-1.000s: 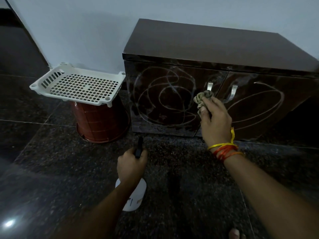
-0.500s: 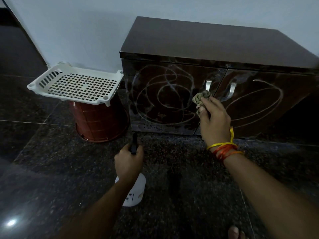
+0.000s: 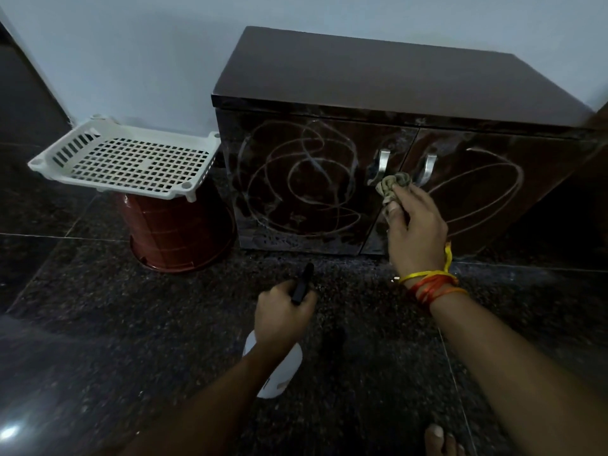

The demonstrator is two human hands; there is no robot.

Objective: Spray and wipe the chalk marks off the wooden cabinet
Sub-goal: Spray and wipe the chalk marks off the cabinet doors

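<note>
A dark wooden cabinet (image 3: 378, 70) stands against the wall, its two doors covered in looping white chalk marks (image 3: 296, 179). The left door looks wet and streaked. My right hand (image 3: 414, 225) presses a crumpled greyish cloth (image 3: 393, 187) against the door fronts just below the two metal handles (image 3: 383, 162). My left hand (image 3: 283, 315) grips a white spray bottle (image 3: 279, 373) by its black nozzle head, low over the floor in front of the cabinet, nozzle pointing toward the left door.
A white plastic lattice tray (image 3: 131, 159) rests on an upturned red-brown bucket (image 3: 177, 232) left of the cabinet. The floor is dark speckled granite (image 3: 131, 324). My bare toes (image 3: 441, 439) show at the bottom right.
My right hand with the cloth has stayed by the handles, barely shifting. The left hand and bottle keep their place; the view has shifted slightly.
</note>
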